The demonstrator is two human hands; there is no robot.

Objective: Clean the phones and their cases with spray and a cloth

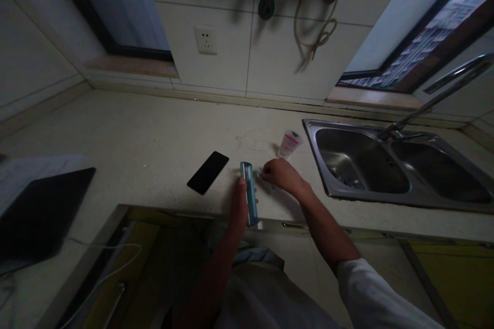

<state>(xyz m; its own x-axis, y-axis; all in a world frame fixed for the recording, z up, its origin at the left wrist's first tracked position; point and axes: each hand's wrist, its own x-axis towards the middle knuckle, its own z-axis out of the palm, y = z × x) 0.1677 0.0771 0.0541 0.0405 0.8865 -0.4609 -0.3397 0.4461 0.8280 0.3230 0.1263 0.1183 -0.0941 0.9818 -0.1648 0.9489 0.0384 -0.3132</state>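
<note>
My left hand [239,203] is closed around a long, narrow teal case [251,200], held near the counter's front edge. A pale strip shows inside its far end; I cannot make out what it is. My right hand [281,172], just right of the case, has its fingers pinched together over the counter. Something small and whitish [260,171] shows at those fingertips, too blurred to name. Just beyond my right hand stands a clear plastic cup [289,143] with pink-red print. Left of the case, a black phone [208,172] lies flat.
To the right is a steel double sink [328,187] with a tall faucet [436,95]. A black laptop-like slab [42,216] and papers [42,172] lie at the far left, with a white cable [131,247] hanging over the edge. Utensils and a cord [322,36] hang on the wall.
</note>
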